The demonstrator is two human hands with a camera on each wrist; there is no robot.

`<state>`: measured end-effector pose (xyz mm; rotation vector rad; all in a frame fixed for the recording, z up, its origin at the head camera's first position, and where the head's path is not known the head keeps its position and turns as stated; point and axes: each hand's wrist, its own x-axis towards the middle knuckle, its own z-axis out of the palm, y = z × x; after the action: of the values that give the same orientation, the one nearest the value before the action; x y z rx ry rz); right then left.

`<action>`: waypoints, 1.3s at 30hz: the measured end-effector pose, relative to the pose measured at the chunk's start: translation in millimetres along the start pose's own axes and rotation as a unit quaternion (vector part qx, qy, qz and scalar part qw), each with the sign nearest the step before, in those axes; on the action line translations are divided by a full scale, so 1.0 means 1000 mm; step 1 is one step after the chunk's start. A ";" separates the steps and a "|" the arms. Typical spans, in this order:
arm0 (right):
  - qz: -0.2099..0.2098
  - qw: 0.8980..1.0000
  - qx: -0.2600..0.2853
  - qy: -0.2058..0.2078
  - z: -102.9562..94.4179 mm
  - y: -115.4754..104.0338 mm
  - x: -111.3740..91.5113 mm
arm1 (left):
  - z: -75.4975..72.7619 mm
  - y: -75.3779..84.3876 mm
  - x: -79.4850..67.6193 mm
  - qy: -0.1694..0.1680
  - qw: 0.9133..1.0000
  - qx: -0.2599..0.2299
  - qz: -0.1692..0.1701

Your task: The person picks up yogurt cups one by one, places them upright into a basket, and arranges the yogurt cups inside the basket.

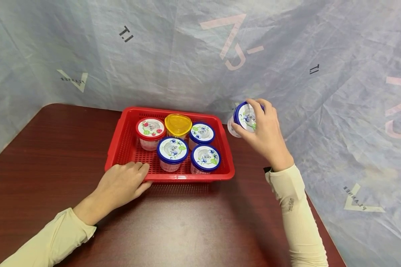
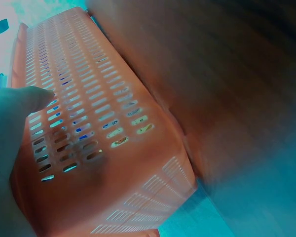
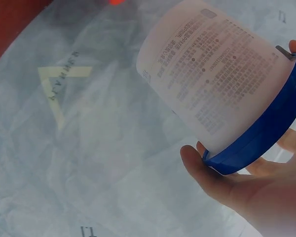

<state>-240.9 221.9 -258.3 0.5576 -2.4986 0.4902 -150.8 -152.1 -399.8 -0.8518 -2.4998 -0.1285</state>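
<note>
My right hand (image 1: 265,135) grips a clear plastic tub with a blue blueberry-print lid (image 1: 248,116) by the lid's edge, to the right of the red basket (image 1: 229,170). Printed text covers the tub's side (image 3: 212,69) in the right wrist view. At the basket's front left rim, my left hand (image 1: 123,185) holds on, fingers over the rim and thumb (image 2: 39,98) against the slotted outer wall. Inside the basket stand a red-lidded tub (image 1: 150,128), a yellow-lidded tub (image 1: 178,124) and three blue-lidded tubs, one of them at the front middle (image 1: 172,150).
The basket stands on a dark reddish wooden table (image 1: 187,222), near its back edge. Behind and to the right hangs a grey-blue printed sheet (image 1: 173,55), close behind the held tub.
</note>
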 end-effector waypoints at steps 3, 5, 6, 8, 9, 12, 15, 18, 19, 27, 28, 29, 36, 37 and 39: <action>-0.009 1.000 0.002 0.004 -0.002 -0.008 0.000 | -0.001 0.000 0.000 -0.002 1.000 -0.001 -0.001; -0.017 1.000 0.004 0.005 -0.003 -0.014 0.000 | -0.001 0.000 0.000 -0.003 1.000 -0.001 -0.002; -0.022 1.000 0.006 0.005 -0.003 -0.017 0.001 | -0.001 0.000 0.000 -0.003 1.000 -0.001 -0.003; -0.033 0.999 0.009 0.006 -0.004 -0.023 0.001 | -0.001 0.000 0.000 -0.002 1.000 -0.002 -0.003; -0.039 0.999 0.011 0.007 -0.004 -0.026 0.001 | -0.001 0.000 0.000 -0.002 1.000 -0.002 -0.003; -0.057 0.998 0.015 0.007 -0.004 -0.036 0.002 | -0.001 0.000 0.000 -0.002 1.000 -0.002 -0.004; -0.077 0.997 0.013 0.008 -0.003 -0.046 0.004 | -0.001 0.001 0.000 -0.004 1.000 -0.001 -0.005; -0.097 0.995 0.016 0.007 -0.001 -0.056 0.006 | -0.001 0.001 0.000 -0.006 1.000 -0.002 -0.005; -0.103 0.995 0.016 0.005 0.000 -0.060 0.006 | -0.001 0.001 0.000 -0.007 1.000 -0.002 -0.005; -0.146 0.988 0.021 -0.038 0.018 -0.092 0.013 | -0.002 0.000 -0.001 -0.003 1.000 -0.007 -0.002; -0.152 0.987 0.022 -0.044 0.021 -0.097 0.014 | -0.002 0.000 -0.002 -0.001 1.000 -0.008 -0.001; -0.157 0.986 0.023 -0.050 0.024 -0.101 0.015 | -0.002 0.000 -0.002 0.000 1.000 -0.007 -0.001; -0.193 0.978 0.039 -0.068 0.041 -0.133 0.025 | -0.002 -0.001 -0.001 0.000 1.000 -0.006 0.000; -0.199 0.977 0.038 -0.073 0.044 -0.137 0.027 | -0.002 0.000 0.000 -0.002 1.000 -0.006 -0.001; -0.203 0.974 0.035 -0.093 0.051 -0.146 0.031 | -0.002 0.000 0.000 -0.004 1.000 -0.007 -0.003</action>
<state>-216.1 66.1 -248.3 1.1597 -2.4502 0.3810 -149.7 -152.2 -397.9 -0.8522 -2.5119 -0.1448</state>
